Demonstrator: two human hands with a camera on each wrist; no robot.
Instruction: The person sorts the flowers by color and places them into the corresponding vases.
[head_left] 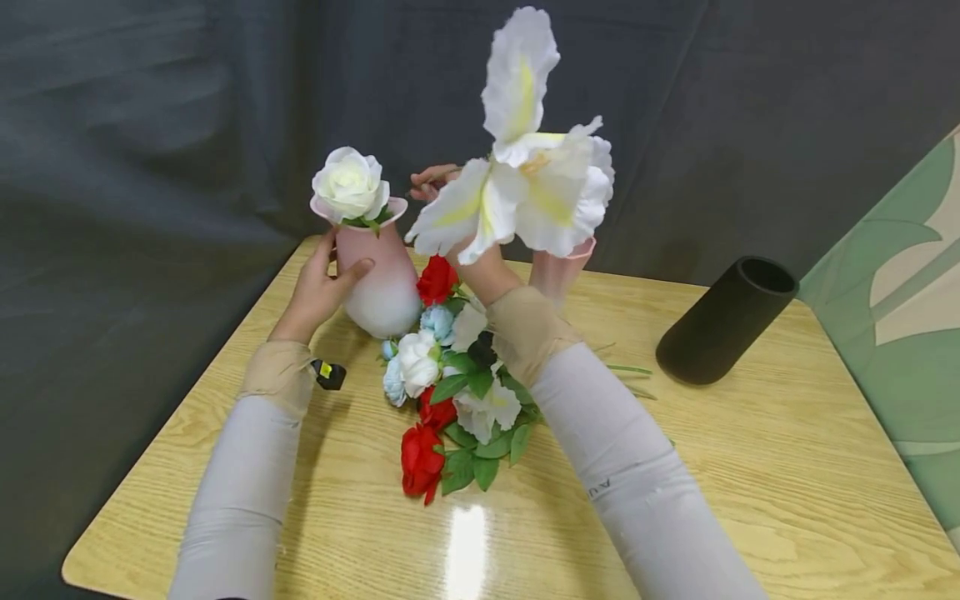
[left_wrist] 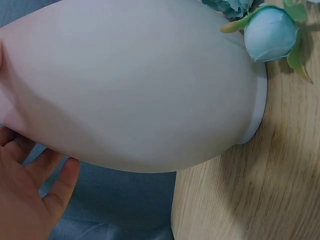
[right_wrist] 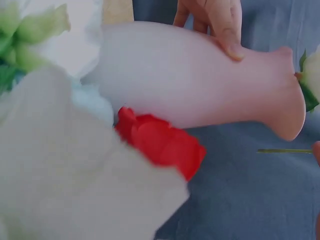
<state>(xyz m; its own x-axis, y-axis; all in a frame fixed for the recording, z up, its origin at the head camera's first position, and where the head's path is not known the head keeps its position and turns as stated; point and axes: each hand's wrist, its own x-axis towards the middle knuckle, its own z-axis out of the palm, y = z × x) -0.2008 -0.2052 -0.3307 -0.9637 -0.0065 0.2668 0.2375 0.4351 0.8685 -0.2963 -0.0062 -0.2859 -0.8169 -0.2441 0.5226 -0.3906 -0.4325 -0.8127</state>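
A pink-to-white vase stands at the back left of the table with a white rose in its mouth. My left hand grips the vase near its neck, thumb on the front; the left wrist view shows its fingers along the side. Beside the rim, my right hand pinches the thin stem of a large white flower with yellow streaks. The stem's end is outside the vase, near its mouth. The bloom hides much of that hand.
Red roses, pale blue flowers and white flowers lie heaped with leaves mid-table. A second pink vase is partly hidden behind my right arm. A black vase stands on the right. Dark cloth hangs behind.
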